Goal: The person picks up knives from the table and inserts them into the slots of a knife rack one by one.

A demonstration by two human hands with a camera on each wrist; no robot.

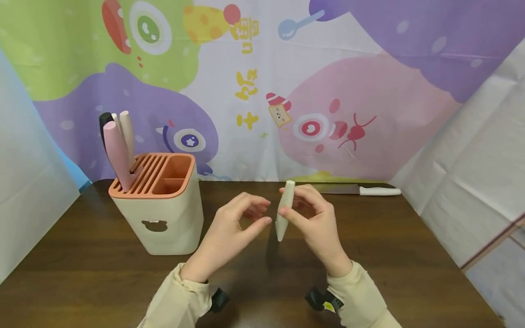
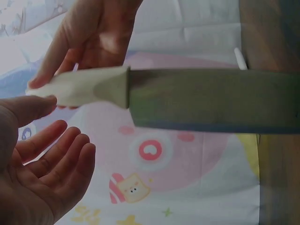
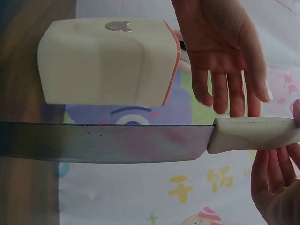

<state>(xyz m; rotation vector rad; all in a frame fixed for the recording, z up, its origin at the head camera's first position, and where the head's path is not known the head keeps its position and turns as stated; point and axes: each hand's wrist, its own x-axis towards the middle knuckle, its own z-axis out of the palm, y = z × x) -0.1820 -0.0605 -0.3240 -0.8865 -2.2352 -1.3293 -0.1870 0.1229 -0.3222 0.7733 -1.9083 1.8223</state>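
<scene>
My right hand (image 1: 317,223) pinches the cream handle (image 1: 287,200) of a kitchen knife between thumb and fingers. The knife stands upright over the table with its handle on top; in the head view its blade is hardly visible. Both wrist views show the broad steel blade (image 2: 211,101) (image 3: 136,143) in full width, reaching from the handle toward the tabletop. My left hand (image 1: 229,232) is just left of the handle, holding nothing. Its fingers are relaxed and bent a little, as the right wrist view shows with the hand (image 3: 220,51) beside the handle.
A cream knife block (image 1: 172,232) with an orange slotted top stands on the left of the dark wooden table (image 1: 254,296). Pink (image 1: 116,150), black and cream handles stick up from it. Another knife with a white handle (image 1: 379,191) lies along the back edge, before a printed cloth.
</scene>
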